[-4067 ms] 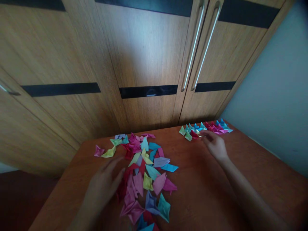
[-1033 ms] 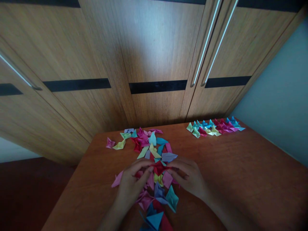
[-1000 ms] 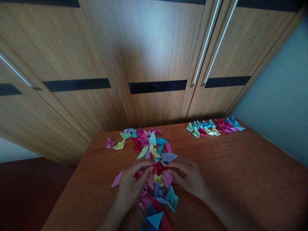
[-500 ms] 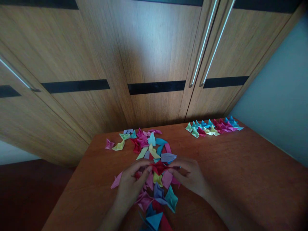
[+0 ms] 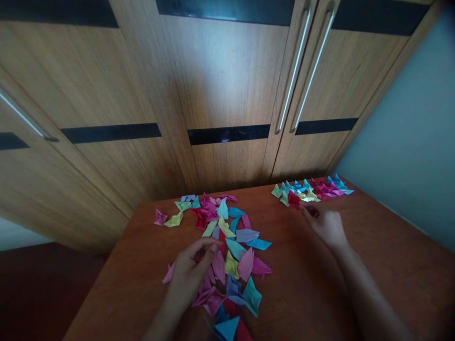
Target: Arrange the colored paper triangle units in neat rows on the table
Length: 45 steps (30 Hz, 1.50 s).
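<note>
red piece [image 5: 294, 200] sits at the fingertips of the right hand [image 5: 326, 226], at the near edge of the cluster [image 5: 322, 190]; thumb and finger look clamped on its edge. the left hand [image 5: 190, 267] curls over the pile [image 5: 246, 265]; whether it grips anything cannot be told. a careless release could tip the red piece or shove its crowded neighbours, and a low left wrist could drag pieces askew. counted: two hands, one table [image 5: 284, 284], three handles [image 5: 293, 71], three yellow pieces [image 5: 232, 265] by the left hand; the cluster overlaps too much to count.
</note>
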{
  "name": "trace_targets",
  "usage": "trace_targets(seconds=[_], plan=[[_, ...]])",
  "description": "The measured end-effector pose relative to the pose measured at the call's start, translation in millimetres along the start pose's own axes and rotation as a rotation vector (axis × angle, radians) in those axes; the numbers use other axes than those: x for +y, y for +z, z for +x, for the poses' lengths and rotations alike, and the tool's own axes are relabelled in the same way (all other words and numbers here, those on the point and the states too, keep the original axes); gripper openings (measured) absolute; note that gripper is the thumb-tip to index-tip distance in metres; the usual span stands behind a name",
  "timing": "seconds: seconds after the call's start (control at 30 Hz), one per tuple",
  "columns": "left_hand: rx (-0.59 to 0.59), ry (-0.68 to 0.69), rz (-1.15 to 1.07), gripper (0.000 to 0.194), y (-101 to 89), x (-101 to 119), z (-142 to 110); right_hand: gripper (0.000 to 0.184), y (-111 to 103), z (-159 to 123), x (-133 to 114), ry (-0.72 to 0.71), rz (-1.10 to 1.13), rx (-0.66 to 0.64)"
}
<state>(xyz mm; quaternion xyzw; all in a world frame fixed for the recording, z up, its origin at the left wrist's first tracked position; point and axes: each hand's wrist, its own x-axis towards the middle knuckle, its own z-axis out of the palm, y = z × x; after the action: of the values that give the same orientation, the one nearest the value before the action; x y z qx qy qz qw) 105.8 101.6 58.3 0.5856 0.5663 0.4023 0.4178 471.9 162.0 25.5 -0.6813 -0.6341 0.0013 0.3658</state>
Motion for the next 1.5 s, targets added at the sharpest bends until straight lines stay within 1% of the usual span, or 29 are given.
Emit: trace_targets(seconds=[0.07,0.13,0.23,0.3,0.37,0.47,0.67,0.93,1.07,1.17,1.3,1.4,1.5], plan=[[0.019,0.002,-0.016,0.025,0.3,1,-1,0.029,-4,1,9,0.051,-0.053,-0.031],[0.044,0.006,-0.035,0.024,0.5,1,-1,0.028,-1,0,11,0.056,-0.056,-0.06],[0.048,0.002,-0.046,0.024,-0.3,0,0,0.025,12,-4,4,0.029,-0.051,-0.091],[0.03,-0.007,-0.045,0.025,-1.2,-1,0,0.021,22,-6,-1,0.021,-0.105,-0.127],[0.02,-0.01,-0.048,0.025,-2.0,-2,1,0.018,29,-8,-5,0.042,-0.175,-0.167],[0.013,-0.003,-0.066,0.024,-2.2,-3,1,0.017,35,-9,-6,0.093,-0.248,-0.198],[0.019,-0.021,-0.085,0.027,-3.4,0,1,0.018,37,-9,-6,0.15,-0.3,-0.208],[0.038,-0.031,-0.092,0.026,-10.9,2,3,0.024,35,-9,-11,0.168,-0.36,-0.263],[0.013,-0.048,-0.103,0.028,-15.7,-1,5,0.025,34,-8,-12,0.162,-0.38,-0.276],[0.008,-0.052,-0.087,0.027,-22.1,0,6,0.025,35,-9,-11,0.146,-0.393,-0.277],[0.098,-0.062,-0.014,0.024,-36.6,7,8,0.024,37,-9,-10,0.131,-0.402,-0.261],[0.143,-0.031,0.063,0.028,-50.4,10,11,0.026,36,-9,-10,0.14,-0.391,-0.273],[0.187,0.002,0.167,0.035,-64.8,5,14,0.03,32,-8,-11,0.158,-0.392,-0.273]])
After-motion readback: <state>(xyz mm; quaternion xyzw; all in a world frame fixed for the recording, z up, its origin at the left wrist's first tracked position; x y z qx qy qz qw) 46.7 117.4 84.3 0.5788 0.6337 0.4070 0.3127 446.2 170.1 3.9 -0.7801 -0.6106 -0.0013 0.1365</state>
